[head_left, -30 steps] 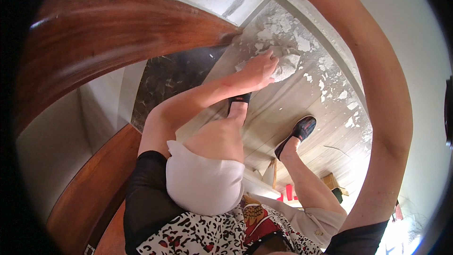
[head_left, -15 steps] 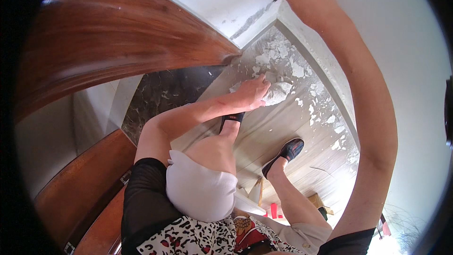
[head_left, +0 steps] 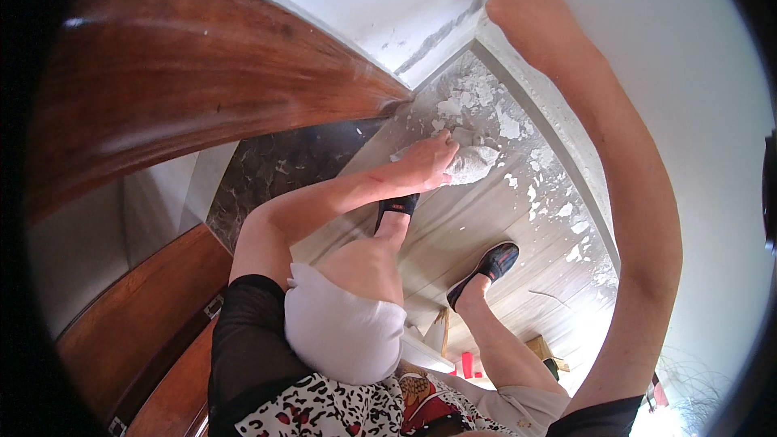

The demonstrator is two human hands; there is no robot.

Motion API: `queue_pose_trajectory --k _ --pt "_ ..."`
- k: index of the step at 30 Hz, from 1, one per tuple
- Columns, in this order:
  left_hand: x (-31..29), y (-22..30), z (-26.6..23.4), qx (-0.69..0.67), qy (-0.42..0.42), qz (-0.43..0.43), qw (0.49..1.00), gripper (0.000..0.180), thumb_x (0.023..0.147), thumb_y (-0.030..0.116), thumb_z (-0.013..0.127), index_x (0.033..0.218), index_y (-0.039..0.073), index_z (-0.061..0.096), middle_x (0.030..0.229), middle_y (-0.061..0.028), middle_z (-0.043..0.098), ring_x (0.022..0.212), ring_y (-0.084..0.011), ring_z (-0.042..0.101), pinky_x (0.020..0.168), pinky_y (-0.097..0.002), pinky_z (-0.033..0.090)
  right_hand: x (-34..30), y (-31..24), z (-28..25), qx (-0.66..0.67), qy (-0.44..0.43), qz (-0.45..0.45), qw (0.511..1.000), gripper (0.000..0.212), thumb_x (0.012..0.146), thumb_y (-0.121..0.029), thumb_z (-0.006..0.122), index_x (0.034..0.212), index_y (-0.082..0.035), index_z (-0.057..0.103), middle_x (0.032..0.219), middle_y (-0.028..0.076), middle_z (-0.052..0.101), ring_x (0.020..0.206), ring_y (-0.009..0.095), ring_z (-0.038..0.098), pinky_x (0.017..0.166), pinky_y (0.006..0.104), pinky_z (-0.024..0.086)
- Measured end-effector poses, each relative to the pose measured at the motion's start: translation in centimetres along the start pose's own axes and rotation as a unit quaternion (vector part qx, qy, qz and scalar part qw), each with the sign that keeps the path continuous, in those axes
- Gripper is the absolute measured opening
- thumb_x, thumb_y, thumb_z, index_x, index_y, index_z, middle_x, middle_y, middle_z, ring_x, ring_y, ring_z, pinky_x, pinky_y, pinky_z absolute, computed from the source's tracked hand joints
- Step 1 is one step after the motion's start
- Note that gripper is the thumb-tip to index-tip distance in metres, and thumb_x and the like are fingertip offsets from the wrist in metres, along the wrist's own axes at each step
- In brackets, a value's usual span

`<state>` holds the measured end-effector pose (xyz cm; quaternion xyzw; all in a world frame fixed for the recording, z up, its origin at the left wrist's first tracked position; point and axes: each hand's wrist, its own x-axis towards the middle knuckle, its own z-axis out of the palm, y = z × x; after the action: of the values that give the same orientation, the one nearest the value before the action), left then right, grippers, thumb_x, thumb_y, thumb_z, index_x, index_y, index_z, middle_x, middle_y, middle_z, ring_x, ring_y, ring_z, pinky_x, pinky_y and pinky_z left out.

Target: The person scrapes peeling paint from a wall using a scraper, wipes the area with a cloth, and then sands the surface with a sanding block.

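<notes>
At the white wall [head_left: 688, 121], near the inner corner, my right hand [head_left: 526, 12] is closed with its knuckles up. The fingertips face the wall and are hidden, so what they hold, if anything, cannot be seen. Lower down, above the floor, the fingers of my left hand [head_left: 429, 163] are wrapped round the edge of a lumpy whitish bundle [head_left: 473, 163], like a crumpled bag or a mass of putty. Its far side has a greyish flap, and part of it lies behind the hand. A dark, rough streak [head_left: 437, 39] runs along the foot of the left wall.
White flakes [head_left: 508, 125] litter the wood-look floor [head_left: 429, 235] along the grey skirting strip [head_left: 558, 146]. A brown wooden door frame [head_left: 227, 57] stands at left, with dark marble flooring [head_left: 283, 154] under it. My shoe [head_left: 495, 260] and a small cardboard box [head_left: 546, 352] are lower right.
My right hand has moved slightly right and down, away from the corner line. The left hand and the whitish bundle have shifted a little to the left.
</notes>
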<state>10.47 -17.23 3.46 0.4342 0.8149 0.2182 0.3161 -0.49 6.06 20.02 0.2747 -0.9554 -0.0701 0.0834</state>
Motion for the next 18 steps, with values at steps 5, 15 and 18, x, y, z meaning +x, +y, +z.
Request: queue_pose_trajectory --k 5,15,18 --pt "-0.1 -0.3 0.6 0.005 0.052 0.009 0.999 0.044 0.070 0.023 0.076 0.095 -0.002 0.050 0.100 -0.0188 0.051 0.088 -0.0391 0.058 0.076 -0.0444 0.049 -0.2 -1.3 0.8 0.020 0.073 0.070 0.995 0.008 0.068 -0.003 0.057 0.070 -0.002 0.064 0.077 0.015 0.062 0.078 0.032 0.061 0.071 0.0406 0.050" --pt "-0.4 -0.1 -2.3 -0.121 0.067 -0.079 0.987 0.041 0.088 0.035 0.055 0.074 -0.003 0.061 0.078 -0.0221 0.060 0.075 -0.0394 0.060 0.066 -0.0455 0.045 -7.4 -4.9 5.0 0.599 0.072 0.380 0.701 0.019 0.076 -0.010 0.071 0.093 -0.002 0.072 0.077 0.004 0.069 0.067 0.012 0.057 0.061 0.0274 0.044" --pt "-0.6 -0.3 -2.8 -0.133 0.041 -0.097 0.985 0.041 0.090 0.035 0.052 0.078 -0.003 0.061 0.078 -0.0229 0.060 0.076 -0.0402 0.059 0.067 -0.0451 0.044 -8.9 -9.4 6.1 0.761 0.146 0.408 0.483 0.019 0.080 -0.011 0.072 0.097 -0.002 0.071 0.077 0.002 0.069 0.066 0.005 0.051 0.061 0.0212 0.041"
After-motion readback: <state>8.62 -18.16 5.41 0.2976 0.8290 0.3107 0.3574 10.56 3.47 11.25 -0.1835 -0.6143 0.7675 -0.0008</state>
